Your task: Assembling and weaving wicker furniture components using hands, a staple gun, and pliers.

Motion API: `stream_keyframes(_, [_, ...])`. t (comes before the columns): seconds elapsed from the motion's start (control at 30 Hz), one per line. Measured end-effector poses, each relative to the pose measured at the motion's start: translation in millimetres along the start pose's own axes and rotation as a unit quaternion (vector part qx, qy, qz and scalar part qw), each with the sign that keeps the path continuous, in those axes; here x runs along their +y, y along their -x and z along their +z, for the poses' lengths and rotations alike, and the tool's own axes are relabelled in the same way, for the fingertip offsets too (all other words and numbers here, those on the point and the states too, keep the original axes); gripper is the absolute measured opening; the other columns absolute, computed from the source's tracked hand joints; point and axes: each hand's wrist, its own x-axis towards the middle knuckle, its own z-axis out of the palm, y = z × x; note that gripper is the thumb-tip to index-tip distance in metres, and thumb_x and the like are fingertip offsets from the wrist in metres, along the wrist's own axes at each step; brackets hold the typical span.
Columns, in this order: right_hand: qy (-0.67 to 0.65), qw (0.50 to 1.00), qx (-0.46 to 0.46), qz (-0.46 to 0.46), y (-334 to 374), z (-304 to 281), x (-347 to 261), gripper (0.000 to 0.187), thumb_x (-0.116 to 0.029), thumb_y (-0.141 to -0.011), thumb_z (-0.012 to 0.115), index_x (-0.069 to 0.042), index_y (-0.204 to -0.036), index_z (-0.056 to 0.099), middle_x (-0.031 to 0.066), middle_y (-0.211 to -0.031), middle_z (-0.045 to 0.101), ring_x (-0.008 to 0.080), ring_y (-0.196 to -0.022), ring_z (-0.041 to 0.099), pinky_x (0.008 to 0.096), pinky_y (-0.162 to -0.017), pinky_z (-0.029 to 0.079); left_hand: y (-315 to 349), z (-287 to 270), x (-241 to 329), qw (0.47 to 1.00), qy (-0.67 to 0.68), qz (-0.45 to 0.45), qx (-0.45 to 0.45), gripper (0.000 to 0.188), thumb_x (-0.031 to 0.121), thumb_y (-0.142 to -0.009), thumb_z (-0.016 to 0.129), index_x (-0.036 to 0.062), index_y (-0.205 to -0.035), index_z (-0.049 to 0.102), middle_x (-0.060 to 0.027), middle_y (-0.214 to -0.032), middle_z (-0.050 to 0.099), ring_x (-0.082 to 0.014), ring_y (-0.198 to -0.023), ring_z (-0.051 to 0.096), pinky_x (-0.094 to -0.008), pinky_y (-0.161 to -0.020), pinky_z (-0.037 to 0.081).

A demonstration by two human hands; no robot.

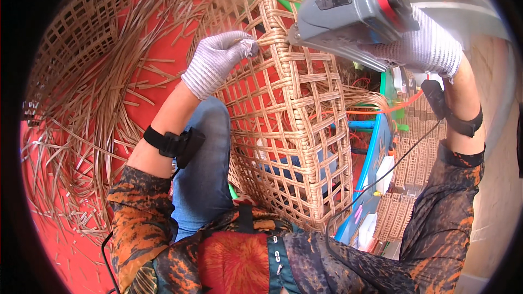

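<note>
A tan basket (pixel 298 106) of open woven strips stands tilted between my knees, its thick wrapped corner edge running toward me. My left hand (pixel 217 61), in a pale knitted glove, is closed with thumb and fingers pinched at a strand beside that edge. In my gloved right hand (pixel 433 46) is a grey and red nail gun (pixel 348 8), held across the basket's upper right side. Its nose is right at the corner edge, close to my left fingertips; I cannot tell whether it touches. The body of the gun hides part of my right fingers.
Loose brown strips (pixel 103 84) lie in a heap over the red floor (pixel 163 49). Another woven basket (pixel 81 38) stands at the far left. To the right is a blue-edged bin (pixel 376 149), with stacks of brown slotted pieces (pixel 415 158) beyond. An orange hose (pixel 384 110) and a black cable (pixel 403 158) cross there.
</note>
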Motion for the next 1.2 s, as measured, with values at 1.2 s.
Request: stream_keyframes(1.2, [-0.531, 0.704, 0.121, 0.456, 169, 53, -30, 0.031, -0.011, -0.078, 0.076, -0.004, -0.103, 0.059, -0.0001, -0.071, 0.057, 0.0049, -0.049, 0.046, 0.0212, -0.042, 0.036, 8, -1, 7, 0.996, 0.043, -0.069, 0.03, 0.023, 0.016, -0.092, 0.058, -0.0027, -0.103, 0.065, -0.0006, -0.089, 0.065, -0.0065, -0.081, 0.056, -0.0214, -0.074, 0.045])
